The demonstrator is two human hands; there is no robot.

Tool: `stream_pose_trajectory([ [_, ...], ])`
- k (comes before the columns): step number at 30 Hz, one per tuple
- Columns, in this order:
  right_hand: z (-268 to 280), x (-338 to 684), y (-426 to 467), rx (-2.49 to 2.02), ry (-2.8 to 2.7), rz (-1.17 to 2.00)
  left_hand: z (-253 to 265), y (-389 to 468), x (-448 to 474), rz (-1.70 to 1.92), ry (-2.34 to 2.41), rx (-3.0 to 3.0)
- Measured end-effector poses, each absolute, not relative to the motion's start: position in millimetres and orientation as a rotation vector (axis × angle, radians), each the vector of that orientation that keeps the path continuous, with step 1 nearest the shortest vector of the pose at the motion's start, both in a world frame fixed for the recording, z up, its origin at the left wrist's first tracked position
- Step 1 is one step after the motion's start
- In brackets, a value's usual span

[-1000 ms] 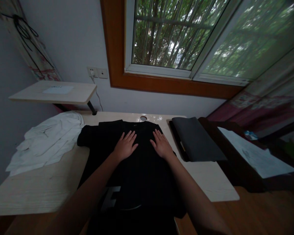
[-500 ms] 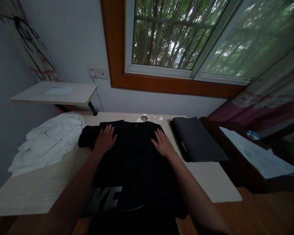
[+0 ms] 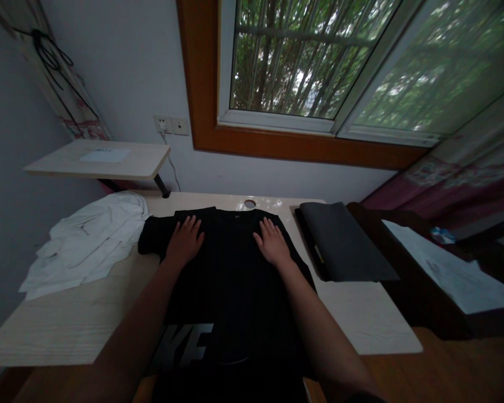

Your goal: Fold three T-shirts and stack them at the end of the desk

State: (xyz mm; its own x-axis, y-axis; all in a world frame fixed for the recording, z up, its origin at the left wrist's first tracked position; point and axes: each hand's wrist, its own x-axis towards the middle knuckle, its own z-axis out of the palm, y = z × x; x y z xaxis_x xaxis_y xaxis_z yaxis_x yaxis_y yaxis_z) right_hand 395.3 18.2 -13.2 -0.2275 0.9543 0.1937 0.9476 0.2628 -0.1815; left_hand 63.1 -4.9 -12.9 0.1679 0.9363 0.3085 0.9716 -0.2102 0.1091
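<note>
A black T-shirt (image 3: 235, 274) is spread over the desk, its collar toward the wall and large grey letters near its lower left. My left hand (image 3: 185, 239) lies flat on the shirt's left shoulder area, fingers apart, beside the sleeve that sticks out to the left. On the right shoulder area rests my right hand (image 3: 273, 240), palm down with fingers stretched out. Neither hand grips the cloth. The right sleeve does not show sticking out; the shirt's lower edge is dark and hard to make out.
A crumpled white garment (image 3: 88, 243) lies on the desk (image 3: 67, 324) at the left, below a raised shelf (image 3: 138, 159) with a paper on it. At the right is a dark grey folder (image 3: 344, 240). Beyond it, a paper sheet (image 3: 453, 266) lies on dark furniture.
My right hand has slid slightly left, inward over the shirt's shoulder. My left hand stays flat in about the same place on the cloth. The whole view has shifted a little.
</note>
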Motion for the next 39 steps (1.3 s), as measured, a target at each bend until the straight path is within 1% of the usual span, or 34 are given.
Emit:
stream_pose_trajectory([
  [4, -13, 408, 17, -1.715, -2.279, 0.043, -11, -7, 59, -0.647, -1.860, -2.300],
  [8, -13, 421, 16, -1.656, -2.260, 0.058, -4, -6, 34, -0.890, -1.966, -2.095],
  [10, -13, 426, 15, -1.633, -2.231, 0.062, 0, -6, 15, -0.939, -2.038, -1.978],
  [12, -12, 430, 14, -1.618, -2.198, 0.064, 3, -8, -4, -0.904, -2.091, -1.889],
  [19, -11, 441, 13, -1.618, -2.103, 0.057, 3, -4, -53, -0.555, -2.344, -1.785],
  [23, -11, 442, 13, -1.640, -2.100, 0.061, 3, 10, -63, -0.573, -2.583, -1.778],
  [26, -12, 442, 13, -1.670, -2.099, 0.072, 5, 16, -68, -0.726, -2.700, -1.821],
  [29, -11, 442, 13, -1.687, -2.100, 0.082, 8, 16, -72, -0.910, -2.667, -1.911],
  [32, -10, 442, 12, -1.681, -2.102, 0.083, 13, 11, -73, -1.081, -2.608, -1.864],
  [36, -7, 441, 10, -1.664, -2.104, 0.070, 19, 4, -68, -1.425, -2.458, -1.686],
  [39, -7, 441, 10, -1.655, -2.105, 0.064, 28, -1, -60, -1.480, -2.341, -1.699],
])
